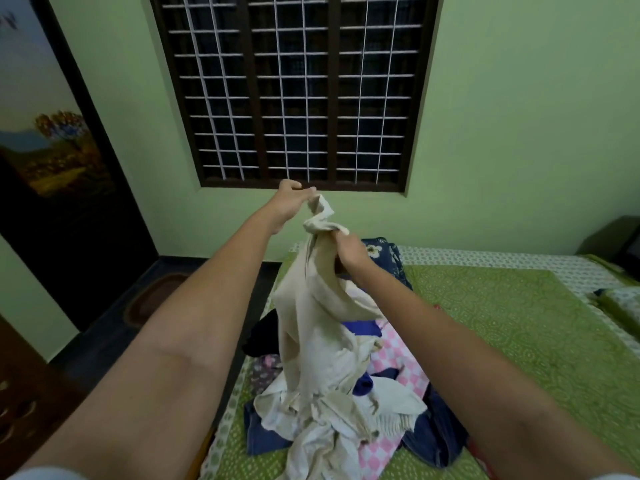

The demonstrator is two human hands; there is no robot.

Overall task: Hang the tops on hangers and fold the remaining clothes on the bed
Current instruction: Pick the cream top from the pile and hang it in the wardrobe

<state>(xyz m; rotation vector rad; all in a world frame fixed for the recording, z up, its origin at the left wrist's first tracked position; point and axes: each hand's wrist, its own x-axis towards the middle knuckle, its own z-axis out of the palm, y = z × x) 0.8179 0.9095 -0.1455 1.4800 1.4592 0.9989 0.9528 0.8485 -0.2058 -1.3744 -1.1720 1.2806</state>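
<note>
Lower centre: a heap of clothes [346,403] lies on the green bedspread [502,341], with a pink checked cloth [398,368] and dark blue jeans [436,434] under a cream garment [311,323] that rises out of the heap. Centre: the right hand [349,254] clenches a bunch of the cream garment, while the left hand [294,199], higher up, pinches its twisted top end. Upper centre: a barred window [294,91] is set in the green wall [519,116].

Green patterned bed [502,323] carries a heap of clothes [346,403] near its left edge, a dark floral garment [384,254] farther back, pillow [620,299] at right.
</note>
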